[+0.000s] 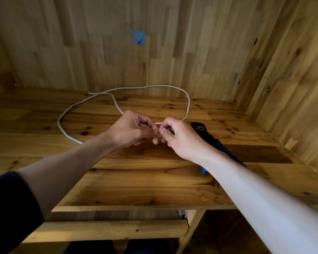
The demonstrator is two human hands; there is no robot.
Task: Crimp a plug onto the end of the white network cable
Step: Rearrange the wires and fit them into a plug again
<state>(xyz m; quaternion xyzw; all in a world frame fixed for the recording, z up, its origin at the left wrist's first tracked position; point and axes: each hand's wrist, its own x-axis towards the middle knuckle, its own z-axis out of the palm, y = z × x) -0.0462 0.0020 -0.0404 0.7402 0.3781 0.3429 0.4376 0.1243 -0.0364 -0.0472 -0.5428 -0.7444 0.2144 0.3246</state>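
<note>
A white network cable [188,101] lies in a wide loop on the wooden desk [154,180]. Both of its runs lead to the middle of the desk, where my hands meet. My left hand [134,130] has its fingers curled and pinches something small at its fingertips. My right hand [178,138] pinches at the same spot, thumb against forefinger. A short white piece of cable [159,123] shows between the two hands. The cable's end and any plug are hidden by my fingers. A crimping tool [206,134] with blue handles lies on the desk, partly under my right wrist.
Wooden walls close the desk at the back and on the right. A blue adhesive hook [139,38] sticks to the back wall. The desk's front edge runs below my forearms, with a pulled-out wooden shelf [106,230] beneath it.
</note>
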